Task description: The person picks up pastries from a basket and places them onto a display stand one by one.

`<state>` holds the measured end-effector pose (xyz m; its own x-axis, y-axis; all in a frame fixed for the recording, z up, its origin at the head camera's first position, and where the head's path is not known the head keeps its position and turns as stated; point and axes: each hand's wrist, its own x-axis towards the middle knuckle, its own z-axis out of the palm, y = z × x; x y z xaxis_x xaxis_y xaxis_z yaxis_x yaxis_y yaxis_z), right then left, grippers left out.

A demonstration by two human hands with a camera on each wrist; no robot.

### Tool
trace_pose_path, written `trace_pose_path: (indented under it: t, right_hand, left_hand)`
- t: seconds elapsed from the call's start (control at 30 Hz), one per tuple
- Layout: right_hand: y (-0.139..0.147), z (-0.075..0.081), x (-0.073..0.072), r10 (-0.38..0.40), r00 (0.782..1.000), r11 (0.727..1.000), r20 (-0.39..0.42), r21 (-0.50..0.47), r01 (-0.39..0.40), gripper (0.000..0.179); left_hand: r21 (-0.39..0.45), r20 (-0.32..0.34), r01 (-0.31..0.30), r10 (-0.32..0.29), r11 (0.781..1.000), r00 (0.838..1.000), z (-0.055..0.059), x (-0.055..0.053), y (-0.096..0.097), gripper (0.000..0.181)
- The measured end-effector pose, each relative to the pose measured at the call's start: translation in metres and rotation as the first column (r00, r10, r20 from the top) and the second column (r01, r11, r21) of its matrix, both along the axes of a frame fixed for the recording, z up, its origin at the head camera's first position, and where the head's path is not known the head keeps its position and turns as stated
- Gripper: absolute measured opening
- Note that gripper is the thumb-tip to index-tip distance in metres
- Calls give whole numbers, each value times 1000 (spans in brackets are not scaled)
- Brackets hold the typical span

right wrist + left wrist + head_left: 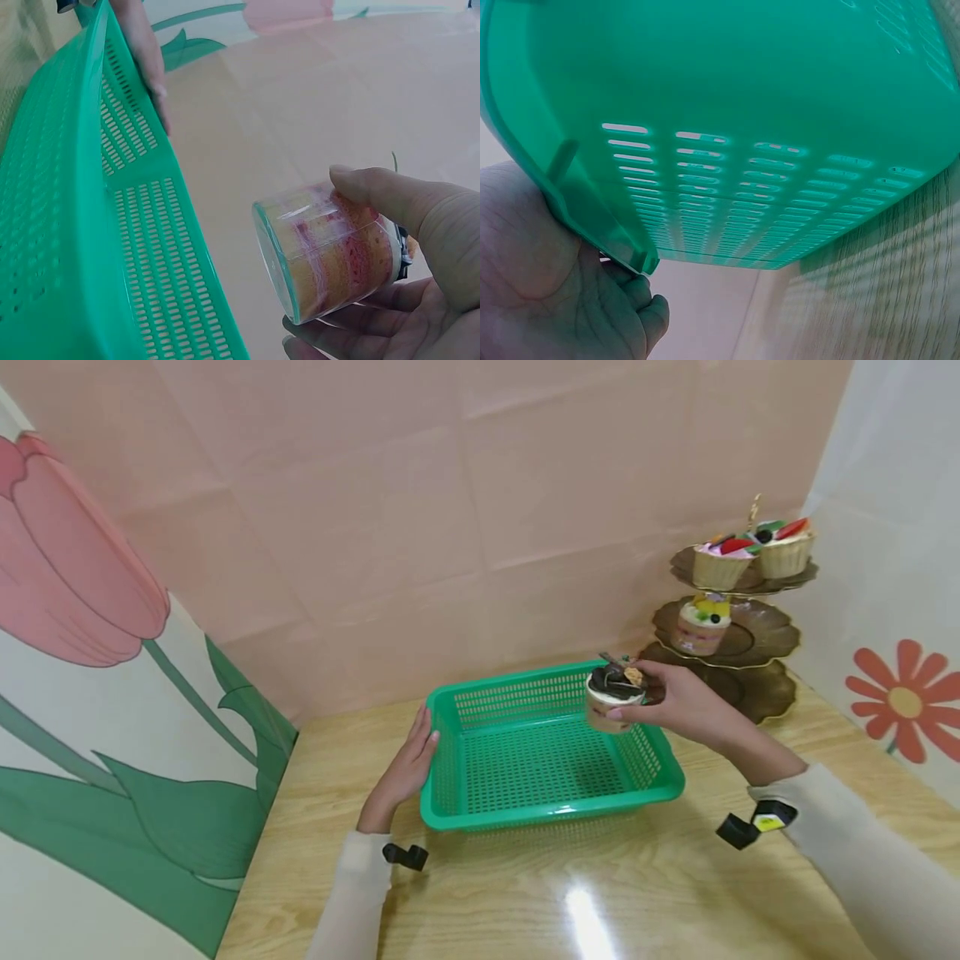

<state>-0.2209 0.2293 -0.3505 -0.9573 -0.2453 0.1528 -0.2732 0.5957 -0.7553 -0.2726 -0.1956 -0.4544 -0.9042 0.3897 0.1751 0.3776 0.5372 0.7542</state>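
Observation:
My right hand [686, 703] grips a dessert cup [606, 710] between thumb and fingers, over the right end of a green plastic basket [555, 810]. Dark chocolate-like pieces and a nut-like piece top the cup. In the right wrist view the cup [330, 259] is clear, showing yellow and red layers, and lies tilted in the grasp. Against the basket's left rim rests my left hand [408, 768], its fingers fairly straight. The left wrist view shows that palm [547, 292] at the rim, with the fingertips partly hidden. Inside, the basket holds nothing visible.
At the back right stands a tiered brown stand [757, 635]. Two cupcakes [720, 568] sit on its top tier and a fruit-topped cup [701, 631] on the middle one. A pink backdrop [375, 527] rises behind the wooden table [322, 793].

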Motion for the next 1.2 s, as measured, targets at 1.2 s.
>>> trace_pose_path:
  t: [1.2]
  right_hand:
    - [120, -15, 17, -524, 840, 847, -144, 14, 531, 80]
  left_hand:
    - [-7, -12, 0, 0, 1000, 1000, 1, 2, 0, 60]
